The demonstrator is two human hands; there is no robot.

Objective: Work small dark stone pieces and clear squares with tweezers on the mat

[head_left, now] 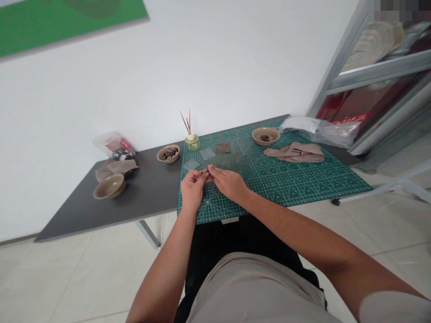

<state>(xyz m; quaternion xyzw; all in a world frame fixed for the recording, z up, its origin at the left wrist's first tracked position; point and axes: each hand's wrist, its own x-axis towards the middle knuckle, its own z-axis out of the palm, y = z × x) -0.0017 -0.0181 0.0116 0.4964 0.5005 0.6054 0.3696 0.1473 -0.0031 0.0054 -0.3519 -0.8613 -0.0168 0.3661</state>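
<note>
A person's left hand point(192, 183) pinches a small brown piece point(207, 171), mostly hidden, at the left of a green cutting mat point(286, 179); the right hand point(230, 183) meets it, its own grip impossible to tell. Two grey square patches point(207, 154) and a brown patch point(222, 148) lie just beyond, near a reed diffuser point(192, 142).

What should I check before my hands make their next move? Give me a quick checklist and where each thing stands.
1. Left hand and right hand together over the green mat: ok.
2. Grip secure: cannot tell; whatever is pinched is too small and covered.
3. Grey square nearest the left hand lying on the mat: ok.
4. Reed bottle behind the hands upright: ok.
5. Mat bowl upright, dark contents inside: ok.
6. Brown cloth spread flat: not ok; it lies crumpled.
</note>
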